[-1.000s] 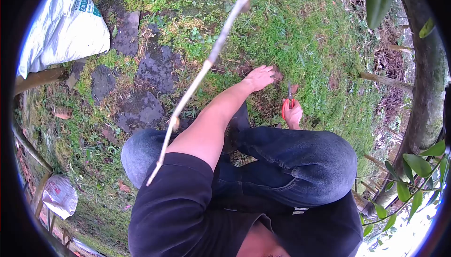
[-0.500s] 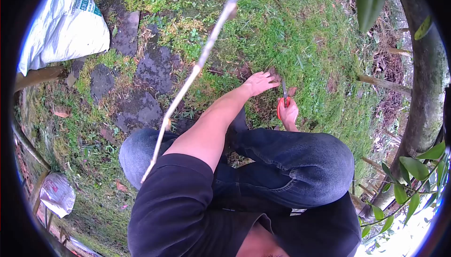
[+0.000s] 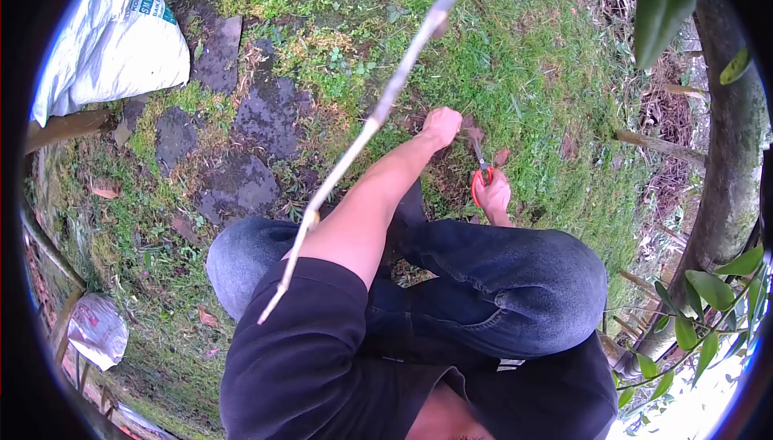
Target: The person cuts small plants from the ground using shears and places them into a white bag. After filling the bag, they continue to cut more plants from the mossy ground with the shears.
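Observation:
My left hand is closed in a fist low over the grass; what its fingers hold, if anything, is hidden. My right hand grips scissors with orange-red handles. Their metal blades point away from me and slant toward the left hand, tips beside its knuckles. A small brown patch, blurred, shows at the blade tips. Just right of the blades lies a brown leaf. My right forearm is mostly hidden behind my bent knee.
A thin pale branch crosses the view close to the camera, over my left arm. Dark flat stones lie to the left, with a white sack beyond. A curved trunk and leafy twigs border the right side.
My left hand has gone from spread fingers to a fist. The scissors' blades have tilted leftward at the tips. The pale branch has shifted right in view.

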Demonstrator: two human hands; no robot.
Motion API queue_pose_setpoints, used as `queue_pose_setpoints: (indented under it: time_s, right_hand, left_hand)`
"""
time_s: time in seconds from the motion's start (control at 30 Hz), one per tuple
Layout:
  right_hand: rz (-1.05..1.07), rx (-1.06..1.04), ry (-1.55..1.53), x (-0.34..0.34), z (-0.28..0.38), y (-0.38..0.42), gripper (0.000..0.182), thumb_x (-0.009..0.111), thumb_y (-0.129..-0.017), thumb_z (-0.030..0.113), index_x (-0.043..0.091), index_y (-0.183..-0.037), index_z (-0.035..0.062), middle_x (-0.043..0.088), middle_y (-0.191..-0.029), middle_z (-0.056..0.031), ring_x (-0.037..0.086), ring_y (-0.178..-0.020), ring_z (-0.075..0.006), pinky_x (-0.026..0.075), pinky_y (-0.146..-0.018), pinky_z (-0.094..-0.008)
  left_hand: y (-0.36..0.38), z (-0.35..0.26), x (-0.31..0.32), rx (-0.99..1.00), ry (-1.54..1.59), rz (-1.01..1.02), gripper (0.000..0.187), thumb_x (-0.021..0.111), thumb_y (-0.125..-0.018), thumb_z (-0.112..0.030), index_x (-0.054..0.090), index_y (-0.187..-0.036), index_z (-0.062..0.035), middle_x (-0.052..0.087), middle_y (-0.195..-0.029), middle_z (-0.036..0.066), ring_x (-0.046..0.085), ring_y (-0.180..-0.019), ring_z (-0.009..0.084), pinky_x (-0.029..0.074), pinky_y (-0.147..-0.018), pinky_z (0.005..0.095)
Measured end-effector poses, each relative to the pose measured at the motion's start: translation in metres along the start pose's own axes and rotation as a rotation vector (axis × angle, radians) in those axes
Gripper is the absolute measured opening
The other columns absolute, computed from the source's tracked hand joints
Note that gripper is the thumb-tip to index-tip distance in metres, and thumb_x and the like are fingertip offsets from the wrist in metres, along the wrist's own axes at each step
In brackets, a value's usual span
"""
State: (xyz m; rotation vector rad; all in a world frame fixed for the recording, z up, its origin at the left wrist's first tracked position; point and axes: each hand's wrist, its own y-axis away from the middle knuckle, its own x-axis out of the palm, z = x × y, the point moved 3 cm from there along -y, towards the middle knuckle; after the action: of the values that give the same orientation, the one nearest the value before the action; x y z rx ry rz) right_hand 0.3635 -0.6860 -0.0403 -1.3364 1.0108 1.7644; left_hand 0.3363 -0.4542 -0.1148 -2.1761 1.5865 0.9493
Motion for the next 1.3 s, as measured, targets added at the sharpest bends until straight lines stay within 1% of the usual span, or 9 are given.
queue_pose_setpoints:
  time_s: [0.03,0.13,0.3,0.7,0.9,1.03,1.13,1.23,1.3]
  right_hand:
    - [0.033,-0.027,0.039,0.0,0.003,0.002,0.049,0.076,-0.083,0.051,0.063,-0.087,0.0044,0.068,-0.085,-0.0184,0.069,-0.081,-0.0404,0.053,-0.072,-0.0502]
    - [0.018,-0.124,0.065,0.002,0.012,0.006,0.05,0.076,-0.082,0.052,0.064,-0.092,0.0047,0.069,-0.091,-0.0187,0.07,-0.084,-0.0411,0.055,-0.074,-0.0507]
    - [0.208,-0.026,0.121,0.005,0.026,0.003,0.056,0.075,-0.082,0.054,0.065,-0.106,0.0044,0.07,-0.102,-0.0213,0.071,-0.09,-0.0416,0.056,-0.079,-0.0515]
    - [0.172,-0.091,0.172,0.021,0.039,0.005,0.051,0.074,-0.086,0.042,0.059,-0.116,0.0038,0.066,-0.113,-0.0224,0.071,-0.096,-0.0396,0.058,-0.081,-0.0501]
    - [0.152,-0.148,0.115,0.033,0.036,0.002,0.046,0.075,-0.088,0.04,0.059,-0.113,0.0052,0.069,-0.104,-0.0221,0.071,-0.09,-0.0408,0.058,-0.077,-0.0514]
    - [0.133,-0.169,0.126,0.034,0.033,-0.002,0.042,0.075,-0.088,0.039,0.06,-0.112,0.0077,0.072,-0.09,-0.0219,0.072,-0.082,-0.0426,0.059,-0.071,-0.052]
    - [0.155,-0.156,0.134,0.035,0.028,-0.006,0.041,0.075,-0.087,0.038,0.06,-0.111,0.009,0.072,-0.083,-0.0223,0.072,-0.078,-0.0435,0.058,-0.068,-0.0528]
    - [0.133,-0.19,0.128,0.032,0.026,-0.009,0.042,0.075,-0.087,0.039,0.061,-0.114,0.0095,0.071,-0.079,-0.0238,0.072,-0.075,-0.0439,0.058,-0.067,-0.0541]
    - [0.143,-0.17,0.154,0.03,0.027,-0.009,0.044,0.076,-0.087,0.04,0.061,-0.114,0.0087,0.071,-0.079,-0.0242,0.072,-0.075,-0.0437,0.058,-0.067,-0.0537]
  left_hand:
    - [-0.001,0.004,-0.002,0.001,0.034,-0.029,0.009,0.07,-0.08,-0.011,0.078,-0.084,-0.0128,0.074,-0.083,0.017,0.073,-0.082,0.0345,0.058,-0.079,0.0439]
    - [-0.005,0.003,-0.008,-0.089,0.083,0.109,0.011,0.069,-0.083,-0.013,0.079,-0.085,-0.0077,0.075,-0.092,0.022,0.074,-0.093,0.0373,0.059,-0.085,0.0441]
    - [-0.013,0.008,-0.009,-0.076,0.098,0.076,0.007,0.075,-0.078,-0.014,0.08,-0.082,-0.0114,0.074,-0.088,0.021,0.073,-0.089,0.0376,0.059,-0.083,0.044]
    - [-0.008,0.007,-0.012,-0.066,0.111,0.044,0.008,0.08,-0.078,-0.017,0.08,-0.083,-0.0112,0.074,-0.084,0.018,0.073,-0.085,0.0352,0.057,-0.081,0.0439]
    - [-0.003,0.01,-0.008,-0.028,0.173,0.03,0.005,0.077,-0.078,-0.014,0.079,-0.081,-0.0098,0.073,-0.081,0.018,0.072,-0.083,0.0367,0.057,-0.079,0.0446]
    - [-0.002,0.01,-0.003,0.054,0.115,0.039,0.004,0.075,-0.08,-0.012,0.078,-0.081,-0.0096,0.073,-0.082,0.017,0.072,-0.083,0.0367,0.057,-0.078,0.0458]
    - [0.001,0.008,-0.002,0.132,0.044,0.039,0.005,0.072,-0.082,-0.01,0.077,-0.084,-0.0098,0.073,-0.085,0.015,0.072,-0.085,0.0354,0.057,-0.078,0.0461]
    - [0.005,0.004,-0.007,0.127,0.013,0.104,0.012,0.072,-0.08,-0.005,0.077,-0.09,-0.0108,0.075,-0.096,0.015,0.072,-0.095,0.0345,0.057,-0.085,0.0437]
    - [0.007,0.003,-0.008,0.11,0.029,0.105,0.011,0.072,-0.08,-0.005,0.076,-0.088,-0.0106,0.074,-0.095,0.015,0.072,-0.095,0.0346,0.057,-0.085,0.0439]
